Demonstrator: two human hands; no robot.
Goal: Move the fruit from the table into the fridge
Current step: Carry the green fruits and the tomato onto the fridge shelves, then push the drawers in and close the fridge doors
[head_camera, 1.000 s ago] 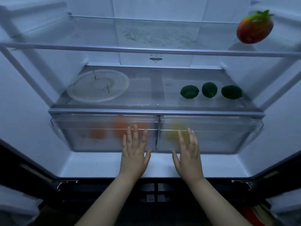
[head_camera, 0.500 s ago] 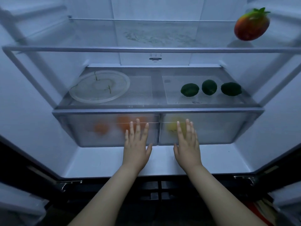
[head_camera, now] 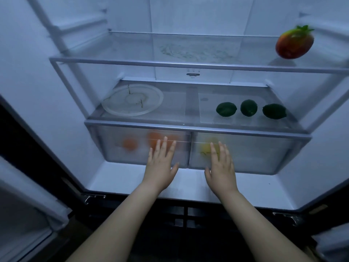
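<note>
Inside the open fridge (head_camera: pixel 47 91), in dim bluish light, both hands are reaching toward two frosted drawers at the bottom. The left hand (head_camera: pixel 161 167) is spreading straight, released fingers over the left drawer (head_camera: pixel 113 154), where orange fruits (head_camera: pixel 130 144) are showing as blurs. The right hand (head_camera: pixel 221 167) is doing likewise at the right drawer (head_camera: pixel 255 152), over a yellow fruit (head_camera: pixel 205 148). Neither is grasping anything; contact cannot be told. Three green fruits (head_camera: pixel 226 109) and a round plate (head_camera: pixel 132 100) are lying on the lower shelf (head_camera: pixel 245 130). A red-green fruit (head_camera: pixel 293 44) is sitting on the upper shelf (head_camera: pixel 132 62).
</note>
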